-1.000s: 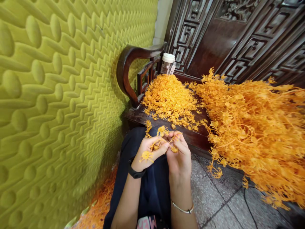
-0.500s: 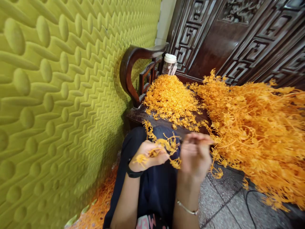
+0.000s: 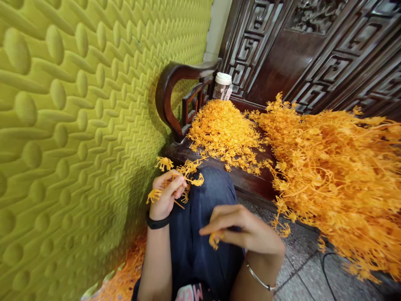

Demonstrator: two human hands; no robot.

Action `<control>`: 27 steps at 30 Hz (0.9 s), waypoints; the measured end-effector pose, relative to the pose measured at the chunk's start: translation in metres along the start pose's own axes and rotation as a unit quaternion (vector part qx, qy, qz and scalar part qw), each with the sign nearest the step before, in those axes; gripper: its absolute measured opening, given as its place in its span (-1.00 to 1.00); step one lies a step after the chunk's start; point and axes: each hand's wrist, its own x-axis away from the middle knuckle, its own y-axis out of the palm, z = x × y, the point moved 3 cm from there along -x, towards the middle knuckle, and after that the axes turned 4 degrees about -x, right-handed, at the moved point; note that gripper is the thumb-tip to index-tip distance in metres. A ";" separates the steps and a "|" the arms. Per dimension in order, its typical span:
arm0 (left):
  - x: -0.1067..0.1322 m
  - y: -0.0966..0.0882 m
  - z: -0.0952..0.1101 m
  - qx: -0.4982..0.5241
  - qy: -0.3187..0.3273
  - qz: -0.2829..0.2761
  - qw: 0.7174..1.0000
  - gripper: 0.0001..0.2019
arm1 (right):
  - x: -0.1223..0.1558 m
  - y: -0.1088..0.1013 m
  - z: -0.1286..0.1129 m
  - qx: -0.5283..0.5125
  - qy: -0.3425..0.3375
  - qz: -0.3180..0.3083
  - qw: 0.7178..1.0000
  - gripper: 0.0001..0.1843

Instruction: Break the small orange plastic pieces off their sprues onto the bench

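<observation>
My left hand point(image 3: 166, 194) is closed around a branched orange plastic flower sprig point(image 3: 189, 167), its small claw-like heads sticking out past the fingers above my left knee. Lower and to the right, over my lap, my right hand point(image 3: 244, 230) points left with its fingers together. A small orange flower head point(image 3: 214, 239) is pinched at those fingertips, apart from the sprig. Beyond my knees, a heap of loose orange flower heads point(image 3: 225, 129) lies on the dark wooden bench point(image 3: 257, 184). A large bundle of stemmed orange sprigs point(image 3: 338, 175) spreads over the bench to the right.
A white-lidded clear jar point(image 3: 222, 85) stands behind the heap, beside the curved armrest point(image 3: 164, 90). The padded yellow-green wall point(image 3: 78, 104) runs close on my left. Orange stems point(image 3: 128, 267) lie low along it. A black cable point(image 3: 326, 271) crosses the tiled floor.
My left hand has moved left and up with the sprig. My right hand has swung down and left from beside the bundle, and a flower head now shows at its fingertips.
</observation>
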 end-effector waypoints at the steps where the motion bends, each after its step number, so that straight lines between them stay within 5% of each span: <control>1: 0.000 -0.001 -0.001 -0.006 -0.003 0.000 1.000 -0.77 | -0.003 0.004 0.001 0.005 0.010 -0.040 0.999 -0.72; 2: 0.000 -0.001 -0.002 -0.010 -0.004 0.001 1.000 -0.78 | -0.006 0.003 0.003 0.002 0.010 -0.005 1.000 -0.73; 4: 0.000 -0.002 -0.002 -0.013 -0.004 0.000 1.000 -0.78 | -0.011 -0.008 0.011 -0.032 -0.011 0.236 0.971 -0.73; 6: -0.001 -0.002 -0.002 -0.014 -0.003 -0.002 1.000 -0.78 | -0.007 -0.019 0.024 -0.088 -0.041 0.477 0.873 -0.57; 8: 0.000 -0.001 -0.002 -0.018 -0.001 -0.006 1.000 -0.78 | -0.008 -0.022 0.037 -0.133 -0.037 0.525 0.840 -0.30; 11: 0.000 0.001 -0.002 -0.024 -0.001 -0.014 1.000 -0.79 | -0.009 -0.025 0.045 -0.139 -0.006 0.466 0.874 -0.16; 17: 0.001 0.004 -0.003 -0.044 -0.005 -0.027 0.999 -0.79 | -0.010 -0.027 0.043 -0.012 0.048 0.430 0.901 -0.63; 22: -0.001 0.003 -0.006 -0.021 -0.002 -0.027 0.999 -0.79 | -0.009 -0.027 0.031 0.083 0.028 0.396 0.914 -0.79; 27: -0.004 0.002 -0.012 0.012 -0.010 -0.016 1.000 -0.79 | -0.009 -0.006 0.008 0.211 0.041 0.140 0.967 -0.97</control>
